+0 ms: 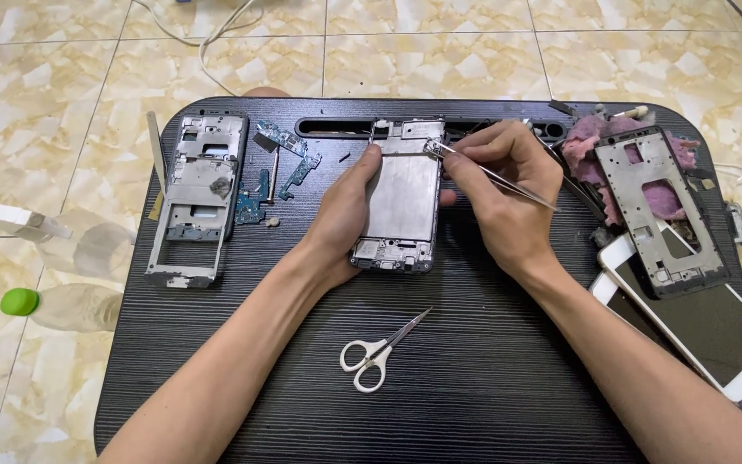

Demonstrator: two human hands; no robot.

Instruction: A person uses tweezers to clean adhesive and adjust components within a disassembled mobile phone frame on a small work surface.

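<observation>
A: Two hands on one stripped phone frame point(403, 199), middle of the dark lap table point(440, 387). Left hand point(341, 215) wraps the frame's left edge, thumb up on the rim, holding it flat. Right hand point(504, 193) is pinched around metal tweezers point(491, 176), tips touching the frame's upper right corner.

B: Risks?

A: First, slip. The tips rest on bare metal beside the left thumb; push too hard and they could skid into the thumb or gouge the plate. Second, a lost part. Whatever sits between the tips is too small to see, and if squeezed off-centre it could spring away onto the patterned floor tiles point(45, 112).

B: Clutter?

A: Plenty. Small circuit boards point(289, 155) lie loose just left of the frame; a sweep of the left forearm could scatter them. Scissors point(377, 348) lie below the frame between the forearms, blades shut. Right forearm passes near a white phone point(714, 331) overhanging the table edge; a nudge might tip it off. Another frame point(197, 193) at far left, well apart.
</observation>
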